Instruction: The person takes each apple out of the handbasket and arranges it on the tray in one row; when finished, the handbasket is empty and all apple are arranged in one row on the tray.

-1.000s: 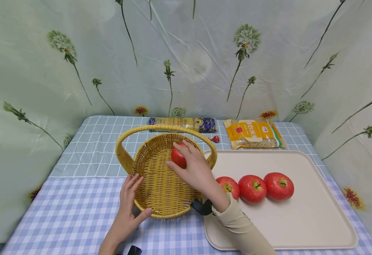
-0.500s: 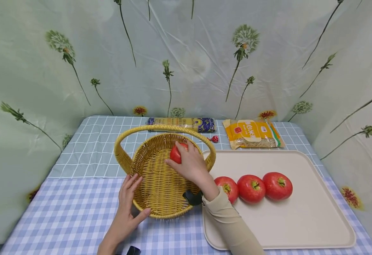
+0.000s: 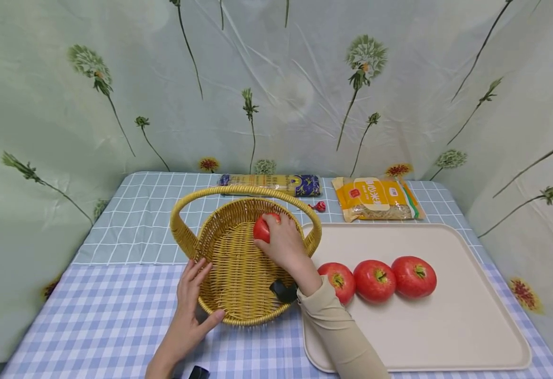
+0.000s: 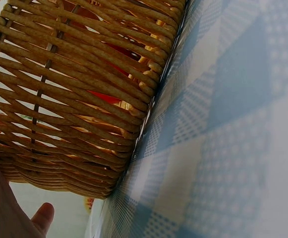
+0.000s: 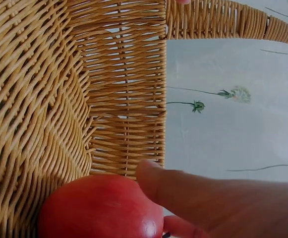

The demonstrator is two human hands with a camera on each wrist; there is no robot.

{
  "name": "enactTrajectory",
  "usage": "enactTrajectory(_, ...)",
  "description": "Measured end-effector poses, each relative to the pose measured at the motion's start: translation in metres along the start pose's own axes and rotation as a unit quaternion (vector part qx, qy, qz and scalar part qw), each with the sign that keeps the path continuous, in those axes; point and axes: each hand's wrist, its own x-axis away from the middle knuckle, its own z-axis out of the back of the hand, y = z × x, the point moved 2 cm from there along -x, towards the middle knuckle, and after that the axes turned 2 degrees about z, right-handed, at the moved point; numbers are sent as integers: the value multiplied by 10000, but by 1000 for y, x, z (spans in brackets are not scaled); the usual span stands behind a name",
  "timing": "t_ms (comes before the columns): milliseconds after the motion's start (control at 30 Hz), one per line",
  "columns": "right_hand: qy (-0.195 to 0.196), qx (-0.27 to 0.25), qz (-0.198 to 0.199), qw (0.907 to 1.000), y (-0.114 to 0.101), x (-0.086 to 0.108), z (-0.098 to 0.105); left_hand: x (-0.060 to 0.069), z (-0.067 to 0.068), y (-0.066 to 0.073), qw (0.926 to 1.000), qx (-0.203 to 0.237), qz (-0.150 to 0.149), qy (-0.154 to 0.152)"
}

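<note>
A yellow wicker basket (image 3: 238, 273) with a tall arched handle stands on the checked cloth. Inside it, by the far right wall, my right hand (image 3: 283, 245) holds a red apple (image 3: 263, 229). In the right wrist view the thumb lies on the upper side of this apple (image 5: 99, 210), low against the weave; the other fingers are mostly hidden. My left hand (image 3: 191, 308) rests on the basket's near left rim, fingers spread and fairly straight, thumb at the front edge. The left wrist view shows the woven wall (image 4: 69, 94) close up, with red glimpsed through its gaps.
A beige tray (image 3: 456, 326) lies right of the basket, bearing a row of apples (image 3: 374, 281); my right forearm crosses its left edge. Behind are a long noodle packet (image 3: 271, 184), a small red lollipop (image 3: 320, 206) and an orange noodle bag (image 3: 378, 199).
My right hand has shifted slightly left and toward the front with the apple, its wrist now lower over the basket. The left hand stays on the rim.
</note>
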Motion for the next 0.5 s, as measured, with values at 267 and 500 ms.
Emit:
enactTrajectory(267,47,508,89,9987,-2,-2,-3,-1,0,0,10000,32,-28,-10)
enactTrajectory(500,-21,1014,392,9941,-7,-3,-11,0,0,-1,10000,41,0,-6)
